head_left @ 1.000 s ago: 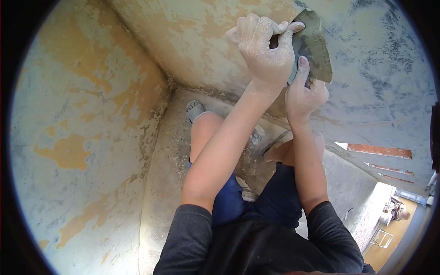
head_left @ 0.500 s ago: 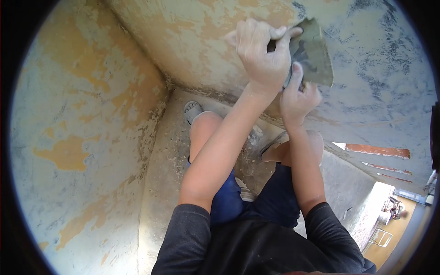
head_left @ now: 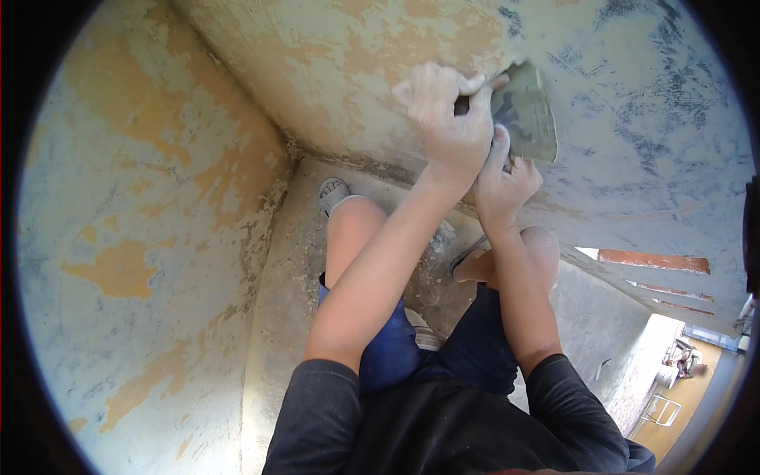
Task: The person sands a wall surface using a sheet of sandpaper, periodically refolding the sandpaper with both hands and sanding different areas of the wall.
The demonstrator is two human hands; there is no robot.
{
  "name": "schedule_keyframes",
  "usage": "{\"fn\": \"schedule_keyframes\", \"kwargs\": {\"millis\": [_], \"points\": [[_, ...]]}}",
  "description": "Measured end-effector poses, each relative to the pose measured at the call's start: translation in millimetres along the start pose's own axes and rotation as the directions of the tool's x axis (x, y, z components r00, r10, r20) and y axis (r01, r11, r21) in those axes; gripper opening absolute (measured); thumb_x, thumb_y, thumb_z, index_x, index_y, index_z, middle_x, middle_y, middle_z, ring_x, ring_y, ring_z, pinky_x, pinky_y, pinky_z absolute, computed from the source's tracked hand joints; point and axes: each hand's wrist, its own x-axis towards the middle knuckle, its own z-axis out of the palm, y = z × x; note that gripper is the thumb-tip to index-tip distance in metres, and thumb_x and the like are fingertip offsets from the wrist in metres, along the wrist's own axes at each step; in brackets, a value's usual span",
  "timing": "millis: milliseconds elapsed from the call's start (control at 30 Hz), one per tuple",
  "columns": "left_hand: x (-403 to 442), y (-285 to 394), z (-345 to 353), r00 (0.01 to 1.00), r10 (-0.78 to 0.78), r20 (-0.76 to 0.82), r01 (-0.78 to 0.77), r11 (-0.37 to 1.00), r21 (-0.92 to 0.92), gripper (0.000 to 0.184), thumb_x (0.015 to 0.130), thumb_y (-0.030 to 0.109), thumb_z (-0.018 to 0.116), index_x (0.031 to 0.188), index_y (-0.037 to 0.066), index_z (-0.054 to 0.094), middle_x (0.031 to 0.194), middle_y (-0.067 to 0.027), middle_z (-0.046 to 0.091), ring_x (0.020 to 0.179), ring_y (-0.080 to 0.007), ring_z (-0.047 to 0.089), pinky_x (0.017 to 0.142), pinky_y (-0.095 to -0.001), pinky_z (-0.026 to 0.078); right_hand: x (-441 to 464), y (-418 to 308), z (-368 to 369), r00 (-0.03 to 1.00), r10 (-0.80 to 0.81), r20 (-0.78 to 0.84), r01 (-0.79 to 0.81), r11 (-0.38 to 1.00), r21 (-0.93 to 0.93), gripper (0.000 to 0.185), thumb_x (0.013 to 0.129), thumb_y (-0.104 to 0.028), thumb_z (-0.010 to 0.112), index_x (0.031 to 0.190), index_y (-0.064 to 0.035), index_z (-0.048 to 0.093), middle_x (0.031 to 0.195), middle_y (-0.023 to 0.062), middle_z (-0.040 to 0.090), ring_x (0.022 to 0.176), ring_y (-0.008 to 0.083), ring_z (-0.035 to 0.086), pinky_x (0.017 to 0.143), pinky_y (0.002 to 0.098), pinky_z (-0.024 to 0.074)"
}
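A wide, flat scraper [head_left: 529,119] with a grey-green, smeared blade lies against the wall [head_left: 380,87] ahead of me. My left hand [head_left: 447,115], dusty with white powder, is closed at the blade's left side, one finger reaching onto its upper edge. Lower down, my right hand [head_left: 508,184] is closed at the blade's bottom end, thumb pointing up along it. The scraper's handle is hidden by my hands. Around the blade the wall shows pale coating, tan patches and dark streaks.
A second patchy wall [head_left: 142,237] meets the first at a corner on the left. Rubble and dust lie on the concrete floor [head_left: 285,261] around my feet. Slots with reddish edges [head_left: 653,260] cut the wall at right. Beyond stand a white bucket [head_left: 666,375] and a metal frame [head_left: 660,410].
Both hands and the scraper have moved a short way down and slightly left in the view. The grip looks the same.
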Motion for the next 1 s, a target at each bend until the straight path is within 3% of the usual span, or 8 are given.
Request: {"fn": "schedule_keyframes", "kwargs": {"millis": [367, 467, 667, 767, 833, 867, 933, 1000], "points": [[17, 0, 3, 0.999, 0.041, -0.035, -0.040, 0.999, 0.007, 0.034, 0.072, 0.001, 0.091, 0.073, 0.012, 0.060, 0.069, 0.0020, 0.054, 0.068, -0.0182, 0.051, 0.076, -0.0355, 0.033, 8, -10, 0, 0.999, -0.002, 0.041, 0.002, 1.000, -0.001, 0.011, 0.098, -0.008, 0.075, 0.103, 0.0013, 0.077, 0.066, 0.0126, 0.070, 0.046, 0.0189, 0.063, 0.048, 0.0324, 0.0464], [-6, -3, -12, 0.996, -0.067, 0.061, 0.063, 0.996, 0.062, 0.034, 0.073, 0.002, 0.092, 0.071, 0.012, 0.059, 0.069, 0.0017, 0.055, 0.067, -0.0176, 0.051, 0.075, -0.0351, 0.033, -10, -2, 7, 0.999, 0.018, -0.038, -0.019, 1.000, -0.005, 0.018, 0.100, -0.014, 0.076, 0.101, 0.0047, 0.076, 0.068, 0.0123, 0.068, 0.054, 0.0135, 0.057, 0.054, 0.0330, 0.0465], [28, 0, 2, 1.000, -0.027, 0.006, 0.027, 1.000, -0.010, 0.034, 0.072, 0.003, 0.092, 0.073, 0.012, 0.059, 0.069, 0.0011, 0.053, 0.065, -0.0182, 0.049, 0.074, -0.0348, 0.034, 22, -27, -2, 0.981, 0.193, 0.014, -0.193, 0.970, 0.147, 0.013, 0.100, -0.009, 0.073, 0.107, 0.0016, 0.077, 0.072, 0.0133, 0.073, 0.046, 0.0180, 0.064, 0.049, 0.0320, 0.0482], [26, -3, 1, 1.000, 0.027, 0.015, -0.027, 1.000, -0.009, 0.034, 0.073, 0.003, 0.092, 0.073, 0.011, 0.059, 0.071, 0.0006, 0.055, 0.066, -0.0179, 0.051, 0.075, -0.0349, 0.034, 19, -22, 0, 0.992, 0.122, 0.040, -0.123, 0.992, 0.019, 0.013, 0.100, -0.010, 0.074, 0.106, 0.0005, 0.077, 0.070, 0.0128, 0.072, 0.045, 0.0175, 0.063, 0.048, 0.0313, 0.0474], [7, -3, -9, 0.997, -0.027, 0.073, 0.024, 0.999, 0.044, 0.033, 0.074, 0.003, 0.092, 0.072, 0.011, 0.059, 0.071, 0.0004, 0.057, 0.066, -0.0174, 0.051, 0.074, -0.0348, 0.034, -1, 1, 12, 0.991, -0.129, -0.039, 0.125, 0.988, -0.091, 0.012, 0.100, -0.011, 0.075, 0.101, 0.0002, 0.077, 0.064, 0.0123, 0.069, 0.044, 0.0159, 0.063, 0.046, 0.0303, 0.0457], [5, -6, -12, 0.997, -0.025, 0.077, 0.022, 0.999, 0.043, 0.033, 0.074, 0.003, 0.092, 0.072, 0.011, 0.059, 0.071, 0.0004, 0.057, 0.066, -0.0174, 0.051, 0.074, -0.0348, 0.034, -7, 6, 11, 0.991, -0.127, -0.042, 0.122, 0.988, -0.091, 0.012, 0.100, -0.011, 0.075, 0.101, 0.0002, 0.077, 0.064, 0.0123, 0.069, 0.044, 0.0159, 0.063, 0.046, 0.0303, 0.0457], [8, -6, -16, 0.993, -0.011, 0.119, 0.008, 1.000, 0.023, 0.033, 0.073, 0.002, 0.091, 0.071, 0.010, 0.059, 0.069, 0.0006, 0.056, 0.066, -0.0174, 0.050, 0.075, -0.0345, 0.034, -7, 0, 7, 0.979, 0.197, 0.054, -0.203, 0.969, 0.144, 0.012, 0.099, -0.012, 0.076, 0.100, -0.0001, 0.077, 0.064, 0.0135, 0.068, 0.046, 0.0165, 0.064, 0.048, 0.0315, 0.0464], [16, -4, -9, 0.996, -0.004, 0.092, 0.003, 1.000, 0.003, 0.033, 0.074, 0.003, 0.092, 0.071, 0.010, 0.060, 0.068, 0.0008, 0.055, 0.065, -0.0173, 0.049, 0.074, -0.0340, 0.034, 10, -12, 2, 0.980, 0.194, 0.045, -0.198, 0.970, 0.138, 0.012, 0.098, -0.011, 0.076, 0.100, -0.0001, 0.077, 0.066, 0.0134, 0.069, 0.048, 0.0174, 0.065, 0.049, 0.0326, 0.0475]]}}
